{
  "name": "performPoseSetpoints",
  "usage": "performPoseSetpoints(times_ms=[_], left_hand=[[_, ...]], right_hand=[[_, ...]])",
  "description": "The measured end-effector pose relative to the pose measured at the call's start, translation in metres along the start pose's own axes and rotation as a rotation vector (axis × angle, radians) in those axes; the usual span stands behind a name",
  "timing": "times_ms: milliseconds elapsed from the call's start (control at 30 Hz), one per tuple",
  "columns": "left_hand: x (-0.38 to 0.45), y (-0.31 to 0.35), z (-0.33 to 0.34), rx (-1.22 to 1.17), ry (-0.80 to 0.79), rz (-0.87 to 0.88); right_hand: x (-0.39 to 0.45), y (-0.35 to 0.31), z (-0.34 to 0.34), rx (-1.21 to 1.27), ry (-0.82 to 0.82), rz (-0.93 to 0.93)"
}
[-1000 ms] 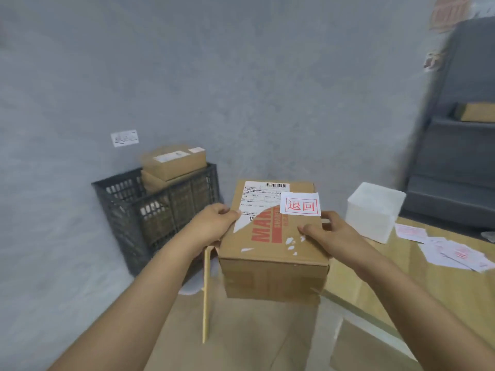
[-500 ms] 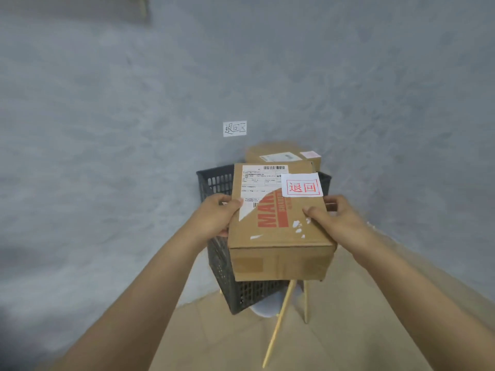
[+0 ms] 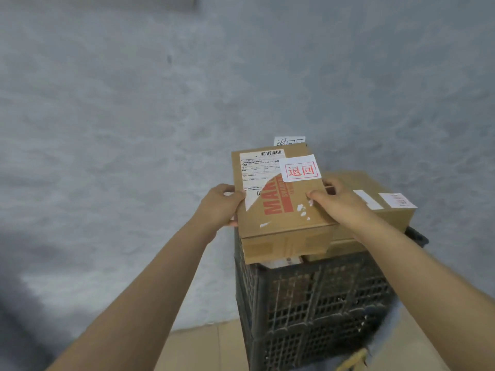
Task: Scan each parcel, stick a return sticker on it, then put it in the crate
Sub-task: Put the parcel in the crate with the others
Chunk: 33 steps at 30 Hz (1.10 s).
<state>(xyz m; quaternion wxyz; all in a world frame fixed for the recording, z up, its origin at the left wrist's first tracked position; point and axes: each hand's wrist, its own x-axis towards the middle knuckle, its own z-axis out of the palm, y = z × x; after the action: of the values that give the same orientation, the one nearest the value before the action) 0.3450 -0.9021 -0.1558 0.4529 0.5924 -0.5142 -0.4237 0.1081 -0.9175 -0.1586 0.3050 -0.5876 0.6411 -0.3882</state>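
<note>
Both hands on one cardboard parcel, held over the top of the black crate. Left hand clamps the parcel's left edge, thumb on the top face near the torn shipping label, other fingers curled under w/ only the tips showing. Right hand grips the right edge, thumb tip pressed on top beside the red print, rest of the fingers wrapped down the far side, so can't see them fully. Parcel sits between the two palms, tilted a bit, its near bottom edge right at the crate's rim; can't tell if it's touching.

Count: 1 return sticker w/ red characters on the held parcel's top right corner, partly over the label. 1 more parcel already in the crate just to the right, w/ its own sticker and a white strip. Something pale peeks out under the held box, can't make it out. 1 small paper sign on the grey wall behind, mostly hidden by the parcel. Tan floor below.
</note>
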Motion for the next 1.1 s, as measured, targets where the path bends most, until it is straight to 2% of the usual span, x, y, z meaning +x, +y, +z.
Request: performPoseSetpoints(times_ms=[200, 333, 600, 833, 900, 1000, 1100], left_hand=[[0.077, -0.012, 0.012, 0.039, -0.060, -0.023], [0.111, -0.029, 0.022, 0.135, -0.145, -0.086], [0.151, -0.061, 0.029, 0.387, -0.337, -0.238], [0.166, -0.083, 0.044, 0.549, -0.377, -0.258], [0.168, -0.088, 0.048, 0.639, -0.379, -0.231], [0.171, -0.098, 0.053, 0.855, -0.416, -0.090], [0.175, -0.110, 0.058, 0.959, -0.420, -0.026]], right_hand=[[0.074, 0.010, 0.020, -0.045, -0.005, 0.005], [0.102, 0.022, 0.029, -0.197, -0.039, 0.081], [0.126, 0.041, 0.055, -0.427, -0.244, 0.247], [0.126, 0.055, 0.078, -0.519, -0.283, 0.371], [0.126, 0.057, 0.083, -0.540, -0.308, 0.396], [0.125, 0.062, 0.090, -0.567, -0.326, 0.404], [0.123, 0.067, 0.096, -0.553, -0.363, 0.412]])
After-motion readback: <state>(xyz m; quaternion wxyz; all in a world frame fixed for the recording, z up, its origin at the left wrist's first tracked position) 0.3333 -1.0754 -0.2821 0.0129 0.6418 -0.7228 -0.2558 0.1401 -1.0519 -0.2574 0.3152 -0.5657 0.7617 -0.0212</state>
